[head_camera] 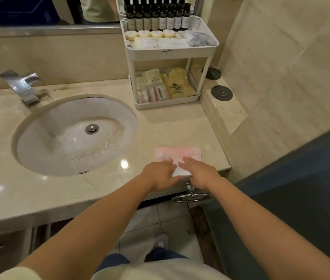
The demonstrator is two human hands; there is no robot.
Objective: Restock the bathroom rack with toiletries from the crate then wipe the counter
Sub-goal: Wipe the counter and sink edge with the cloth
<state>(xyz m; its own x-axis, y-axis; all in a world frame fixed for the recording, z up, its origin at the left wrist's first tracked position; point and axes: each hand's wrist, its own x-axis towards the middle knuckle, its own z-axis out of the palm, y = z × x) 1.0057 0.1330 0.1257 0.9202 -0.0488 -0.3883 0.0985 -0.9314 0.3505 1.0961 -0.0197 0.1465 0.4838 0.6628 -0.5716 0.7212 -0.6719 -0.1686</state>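
Marble table (160,126), rack (172,53) stocked: left hand (160,175) and right hand (199,172) lie flat, fingers straight, on cloth (178,154); even, overlapping strokes would wipe best.

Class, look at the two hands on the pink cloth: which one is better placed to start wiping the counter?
Probably the right hand: its fingers lie flat further onto the pink cloth, with bare counter ahead towards the rack. The left hand touches only the cloth's near edge.
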